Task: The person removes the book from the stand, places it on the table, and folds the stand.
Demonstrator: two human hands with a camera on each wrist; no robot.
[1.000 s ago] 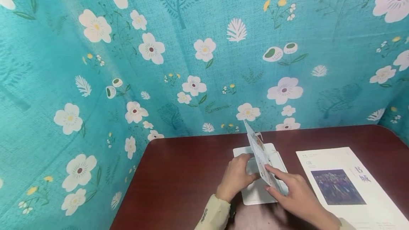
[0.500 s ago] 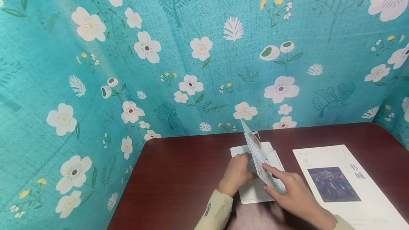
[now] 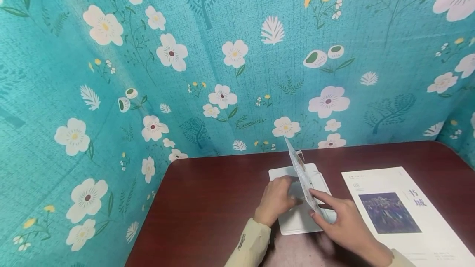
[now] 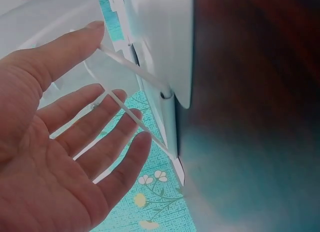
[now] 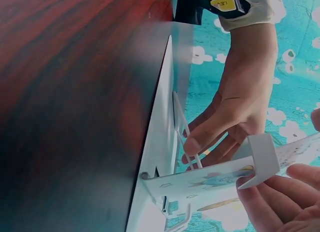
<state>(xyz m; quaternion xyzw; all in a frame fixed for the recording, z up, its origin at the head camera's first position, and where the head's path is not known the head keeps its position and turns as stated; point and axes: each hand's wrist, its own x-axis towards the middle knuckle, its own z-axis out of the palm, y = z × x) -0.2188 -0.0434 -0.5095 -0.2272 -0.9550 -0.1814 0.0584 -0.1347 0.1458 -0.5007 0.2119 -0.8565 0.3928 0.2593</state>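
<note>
A white folding book stand lies on the table, its flat base [image 3: 297, 225] down and its printed panel [image 3: 299, 171] tilted up almost upright. My left hand [image 3: 275, 200] reaches behind the panel. In the left wrist view its thumb and fingers are around a bent wire support [image 4: 134, 69], the thumb against one corner. My right hand [image 3: 345, 219] pinches the panel's near edge between thumb and fingers. From the right wrist view, a white folded lip [image 5: 265, 156] shows on the panel beside the right fingertips, and a hinge joins panel to base.
A white magazine [image 3: 438, 234] with a dark picture lies on the table to the right. The dark red wooden table [image 3: 208, 201] has rounded far corners. A teal floral cloth [image 3: 237, 73] hangs behind it and on the left.
The printed panel has swung a little to the right and looks more edge-on. My left fingers have spread somewhat around the wire support, while the right hand keeps its hold.
</note>
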